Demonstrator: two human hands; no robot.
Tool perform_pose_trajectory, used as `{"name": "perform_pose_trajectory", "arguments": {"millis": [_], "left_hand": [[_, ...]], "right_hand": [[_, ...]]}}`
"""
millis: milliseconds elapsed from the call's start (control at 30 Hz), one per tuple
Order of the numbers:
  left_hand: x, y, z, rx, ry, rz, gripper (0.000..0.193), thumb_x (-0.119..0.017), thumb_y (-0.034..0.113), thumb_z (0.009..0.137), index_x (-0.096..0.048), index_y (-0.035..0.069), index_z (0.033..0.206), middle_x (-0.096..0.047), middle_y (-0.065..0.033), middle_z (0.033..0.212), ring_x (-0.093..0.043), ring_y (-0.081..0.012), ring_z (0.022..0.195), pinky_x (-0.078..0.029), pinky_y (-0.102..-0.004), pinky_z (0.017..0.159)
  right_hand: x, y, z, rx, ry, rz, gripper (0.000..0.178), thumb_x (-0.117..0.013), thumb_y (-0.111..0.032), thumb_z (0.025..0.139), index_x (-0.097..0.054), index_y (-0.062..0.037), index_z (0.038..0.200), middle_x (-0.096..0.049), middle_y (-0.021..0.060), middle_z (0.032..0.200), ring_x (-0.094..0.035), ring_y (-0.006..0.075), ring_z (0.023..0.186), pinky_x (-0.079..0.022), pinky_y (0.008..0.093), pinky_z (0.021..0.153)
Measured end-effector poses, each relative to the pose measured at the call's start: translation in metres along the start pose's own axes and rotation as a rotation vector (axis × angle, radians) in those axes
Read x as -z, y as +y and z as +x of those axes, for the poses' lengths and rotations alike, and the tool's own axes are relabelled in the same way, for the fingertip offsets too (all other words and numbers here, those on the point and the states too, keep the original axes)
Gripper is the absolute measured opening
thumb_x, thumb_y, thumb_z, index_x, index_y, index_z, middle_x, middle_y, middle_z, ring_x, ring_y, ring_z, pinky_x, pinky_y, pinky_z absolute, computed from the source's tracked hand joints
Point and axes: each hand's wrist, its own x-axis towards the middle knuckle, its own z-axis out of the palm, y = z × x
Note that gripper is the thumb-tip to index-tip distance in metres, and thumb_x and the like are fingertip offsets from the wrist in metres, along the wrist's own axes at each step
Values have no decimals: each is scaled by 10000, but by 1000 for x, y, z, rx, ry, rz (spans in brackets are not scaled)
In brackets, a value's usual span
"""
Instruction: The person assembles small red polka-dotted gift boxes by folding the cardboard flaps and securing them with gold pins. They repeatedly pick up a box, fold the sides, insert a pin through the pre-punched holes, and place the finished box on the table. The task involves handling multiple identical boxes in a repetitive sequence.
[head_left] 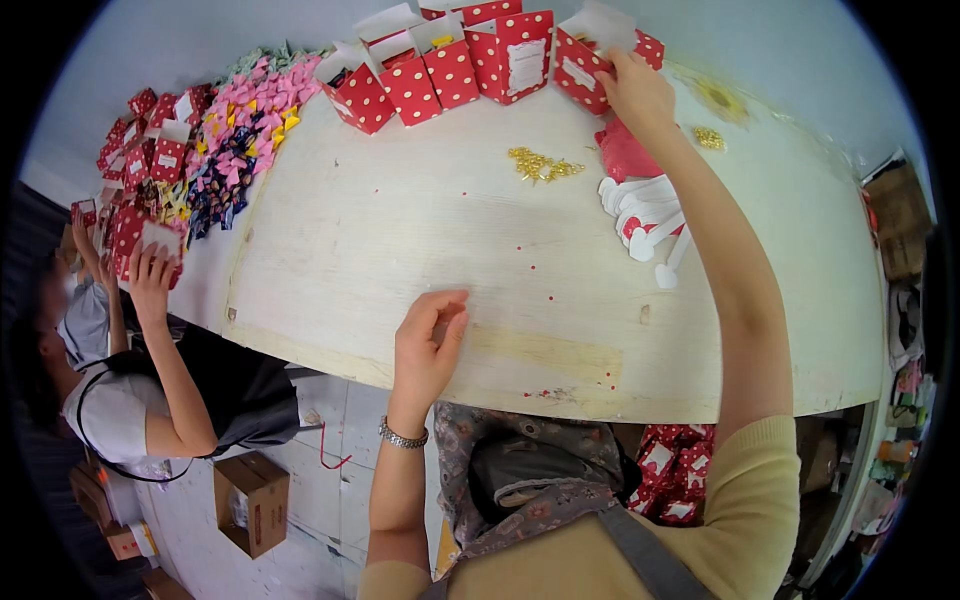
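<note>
Nearest the head camera are a beige knit sleeve [765, 465] and grey floral cloth [457, 450], below the worktop's [400, 230] near edge. Over that edge, the left hand [428, 345] curls loosely, its grip empty. At the far edge, the right hand [640, 92] pinches a dotted red box [580, 88], apparently card; squeezing hard could crease it, a sideways knock could topple neighbouring boxes [450, 75]. Nearer lie shiny gold pieces [537, 165] and flat white heart-tipped strips [655, 213].

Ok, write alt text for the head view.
A person's right hand touches a red dotted box at the back of a table, beside similar boxes; the curled left hand is nearer. At left, a co-worker handles another box.
</note>
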Motion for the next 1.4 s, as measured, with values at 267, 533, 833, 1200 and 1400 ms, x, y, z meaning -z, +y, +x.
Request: {"name": "perform_pose_trajectory", "arguments": {"millis": [267, 533, 833, 1200, 1400], "left_hand": [[-3, 14, 15, -270, 230, -251, 782, -758, 86, 736, -248, 64, 1328, -342, -164, 1393, -436, -274, 1229, -376, -376, 1031], [-6, 2, 6, -231, 200, -490, 583, -702, 317, 821, -271, 83, 1136, -378, -192, 1338, -424, -245, 1212, -379, -396, 1005], [-14, 16, 16, -120, 416, -448, 244, -721, 142, 807, -535, 18, 905, -491, -53, 1019, -493, -122, 917, -435, -251, 784], [-30, 39, 23, 56, 441, -464, 162, -582, 179, 928, -508, 41, 889, -522, 24, 805, -436, -26, 710, -398, -180, 658], [-26, 43, 27, 130, 422, -643, 143, -589, 105, 911, -491, 32, 986, -660, -70, 887, -579, -55, 751, -467, -197, 652]], "right_hand": [[115, -89, -138, 533, -231, 650, 218, -696, -41, 669, -584, -81, 851, -516, 80, 740, -540, 281, 694, -441, 374, 565], [61, -112, -168, 255, -335, 1412, 387, -790, -88, 698, -467, -90, 912, -385, 183, 1319, -448, 284, 1203, -450, 376, 886], [56, -118, -188, 145, -328, 1381, 192, -601, -135, 894, -506, -10, 1005, -505, 187, 1190, -526, 222, 1022, -408, 323, 891], [65, -132, -184, -81, -203, 1333, 116, -579, -93, 896, -587, 22, 889, -613, 124, 942, -598, 208, 796, -470, 284, 718], [60, -140, -182, -245, -179, 1537, 331, -617, -92, 879, -438, -14, 1147, -611, 114, 894, -576, 144, 752, -479, 255, 682]]}}
